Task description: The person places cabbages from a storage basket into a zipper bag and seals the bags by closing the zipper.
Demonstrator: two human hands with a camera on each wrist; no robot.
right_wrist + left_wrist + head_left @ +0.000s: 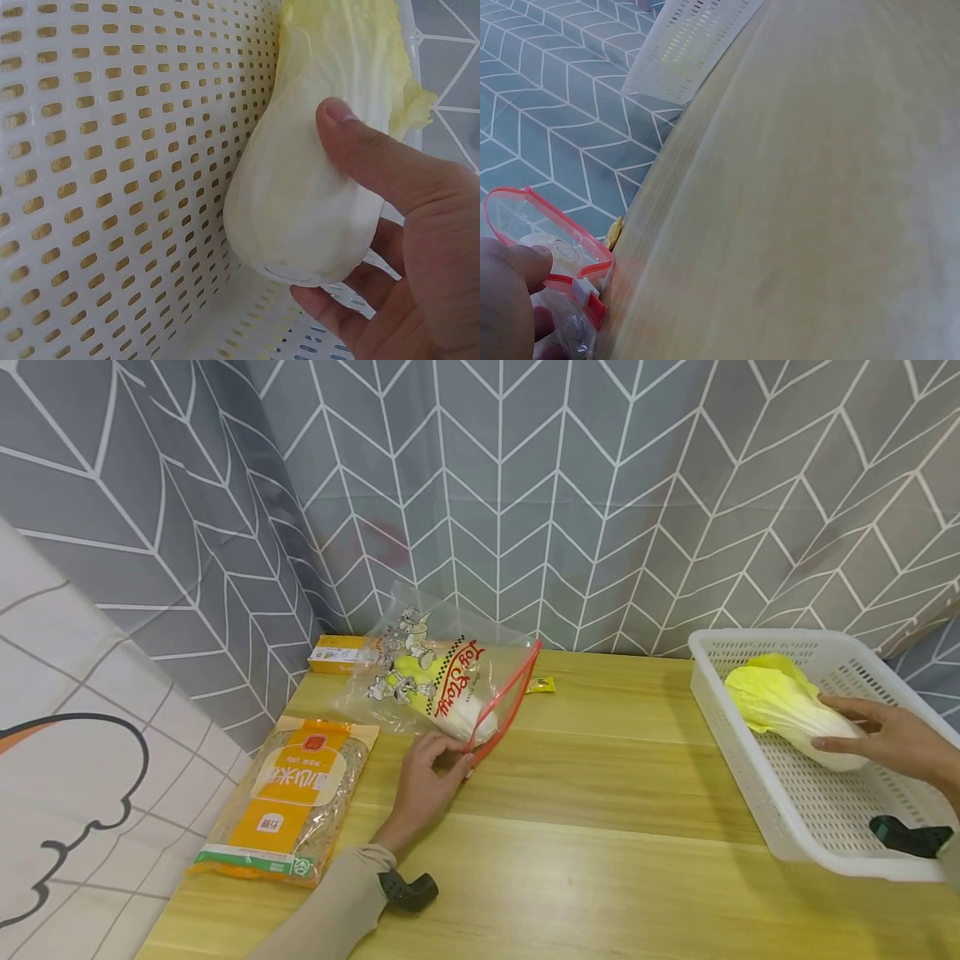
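Note:
In the head view my right hand grips a napa cabbage inside the white plastic basket. The right wrist view shows the thumb across the cabbage's pale base and the fingers curled beneath it. My left hand pinches the red zip edge of a clear printed bag on the table. That bag's mouth stands partly apart, and another cabbage lies inside it, its white end towards the opening. The left wrist view shows the white slider on the red zip, close to my fingers.
A packaged bag of dried food with an orange label lies at the table's left. Behind the zip bag are a yellow box and a small yellow packet. A grey patterned curtain hangs along the back edge.

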